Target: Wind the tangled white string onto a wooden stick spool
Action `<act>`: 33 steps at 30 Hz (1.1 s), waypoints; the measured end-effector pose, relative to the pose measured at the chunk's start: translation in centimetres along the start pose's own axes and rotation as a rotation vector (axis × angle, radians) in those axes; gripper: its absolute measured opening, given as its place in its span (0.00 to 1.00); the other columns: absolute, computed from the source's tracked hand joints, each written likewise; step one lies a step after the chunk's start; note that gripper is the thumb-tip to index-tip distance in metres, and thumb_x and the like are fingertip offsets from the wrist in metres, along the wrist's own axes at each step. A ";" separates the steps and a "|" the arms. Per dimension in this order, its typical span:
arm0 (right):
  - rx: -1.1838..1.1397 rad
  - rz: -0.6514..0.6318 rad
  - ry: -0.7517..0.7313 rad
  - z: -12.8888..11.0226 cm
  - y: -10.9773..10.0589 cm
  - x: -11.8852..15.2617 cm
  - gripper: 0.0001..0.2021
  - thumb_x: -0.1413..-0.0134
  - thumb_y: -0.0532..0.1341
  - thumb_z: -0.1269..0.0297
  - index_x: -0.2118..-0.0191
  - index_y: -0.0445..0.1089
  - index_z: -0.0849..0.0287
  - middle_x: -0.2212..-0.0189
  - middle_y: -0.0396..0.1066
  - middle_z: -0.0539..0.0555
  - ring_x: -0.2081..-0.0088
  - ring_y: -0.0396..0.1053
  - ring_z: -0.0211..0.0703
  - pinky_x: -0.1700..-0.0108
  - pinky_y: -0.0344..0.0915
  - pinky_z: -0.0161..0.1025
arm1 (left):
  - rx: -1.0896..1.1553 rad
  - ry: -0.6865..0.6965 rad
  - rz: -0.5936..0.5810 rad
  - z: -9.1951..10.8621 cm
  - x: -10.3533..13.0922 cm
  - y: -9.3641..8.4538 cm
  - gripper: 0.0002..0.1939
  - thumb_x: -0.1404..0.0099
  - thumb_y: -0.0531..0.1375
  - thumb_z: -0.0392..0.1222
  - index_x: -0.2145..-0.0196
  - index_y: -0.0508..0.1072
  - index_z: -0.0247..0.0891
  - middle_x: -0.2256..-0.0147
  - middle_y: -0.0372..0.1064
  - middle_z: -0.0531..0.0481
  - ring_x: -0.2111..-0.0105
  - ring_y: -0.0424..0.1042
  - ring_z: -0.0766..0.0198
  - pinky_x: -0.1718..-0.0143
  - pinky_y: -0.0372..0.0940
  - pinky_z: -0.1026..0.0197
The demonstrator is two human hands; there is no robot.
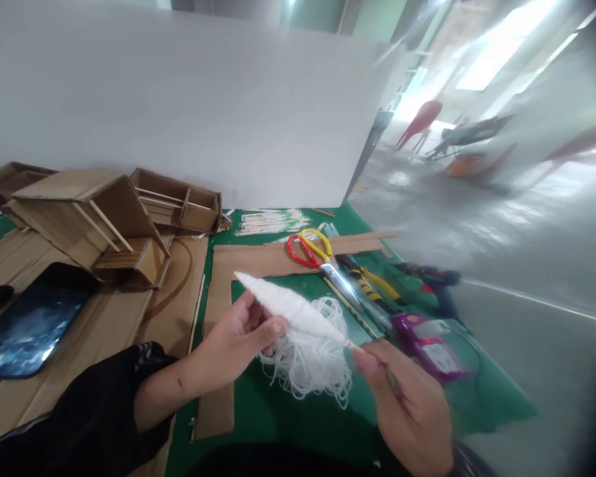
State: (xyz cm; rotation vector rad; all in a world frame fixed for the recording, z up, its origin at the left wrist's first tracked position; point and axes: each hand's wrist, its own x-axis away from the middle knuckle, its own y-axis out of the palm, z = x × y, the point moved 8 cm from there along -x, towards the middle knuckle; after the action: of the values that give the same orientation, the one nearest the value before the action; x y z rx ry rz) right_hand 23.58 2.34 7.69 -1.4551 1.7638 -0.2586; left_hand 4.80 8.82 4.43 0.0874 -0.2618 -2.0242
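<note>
A spindle-shaped bundle of white yarn, wound on a thin stick and tapered at both ends, slants across the middle of the head view. My left hand is closed on its body, thumb over the near side and fingers behind. Pinched in my right hand is the stick end at the lower right tip. Below the bundle lies a loose tangle of white yarn on the green table. Part of that tangle is hidden by the bundle.
Scissors with red and yellow handles lie beyond my hands. To the right are yellow-black pliers, a purple box and a glue gun. A phone, cardboard boxes and cardboard strips stand left; white sticks lie behind.
</note>
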 end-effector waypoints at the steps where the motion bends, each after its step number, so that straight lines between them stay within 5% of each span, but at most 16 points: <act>1: -0.017 -0.023 0.006 0.0 0.2 0.1 0.12 0.37 0.54 0.64 0.72 0.66 0.58 0.79 0.63 0.49 0.78 0.61 0.37 0.75 0.58 0.34 | 0.009 0.002 -0.013 -0.1 0.0 0.0 0.13 0.36 0.61 0.46 0.62 0.62 0.37 0.72 0.64 0.56 0.74 0.63 0.71 0.72 0.62 0.66; 7: -0.115 -0.112 -0.023 0.5 0.9 0.6 0.19 0.35 0.49 0.64 0.78 0.60 0.57 0.81 0.58 0.48 0.79 0.59 0.36 0.75 0.54 0.34 | 0.057 -0.021 -0.010 -1.1 -0.3 -0.4 0.12 0.37 0.61 0.45 0.62 0.63 0.37 0.75 0.59 0.58 0.78 0.59 0.74 0.76 0.57 0.68; 16: -0.240 -0.245 -0.028 1.7 1.8 1.1 0.19 0.33 0.47 0.62 0.74 0.66 0.57 0.79 0.65 0.49 0.77 0.64 0.37 0.73 0.59 0.33 | 0.036 -0.097 0.024 -1.7 -0.2 -0.9 0.17 0.42 0.66 0.48 0.67 0.63 0.36 0.76 0.59 0.59 0.81 0.57 0.76 0.80 0.53 0.70; 23: -0.061 -0.142 0.004 2.4 1.7 1.2 0.03 0.39 0.57 0.64 0.61 0.67 0.55 0.71 0.72 0.50 0.71 0.71 0.39 0.70 0.67 0.32 | -0.089 -0.100 0.096 -2.6 -0.1 -2.0 0.19 0.44 0.67 0.51 0.66 0.65 0.35 0.76 0.60 0.58 0.79 0.58 0.75 0.80 0.54 0.70; 33: 0.075 -0.037 -0.056 2.3 2.2 0.9 0.06 0.37 0.54 0.65 0.63 0.67 0.56 0.76 0.70 0.48 0.77 0.69 0.38 0.73 0.64 0.33 | -0.033 -0.065 0.010 -2.0 0.3 -1.2 0.24 0.38 0.63 0.49 0.47 0.63 0.38 0.73 0.66 0.55 0.75 0.62 0.72 0.75 0.57 0.69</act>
State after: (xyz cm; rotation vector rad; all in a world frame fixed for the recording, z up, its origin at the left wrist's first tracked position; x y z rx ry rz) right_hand 23.57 3.01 4.47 -1.4290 1.6661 -0.2978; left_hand 3.96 8.81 2.24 -0.0004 -0.2692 -2.0226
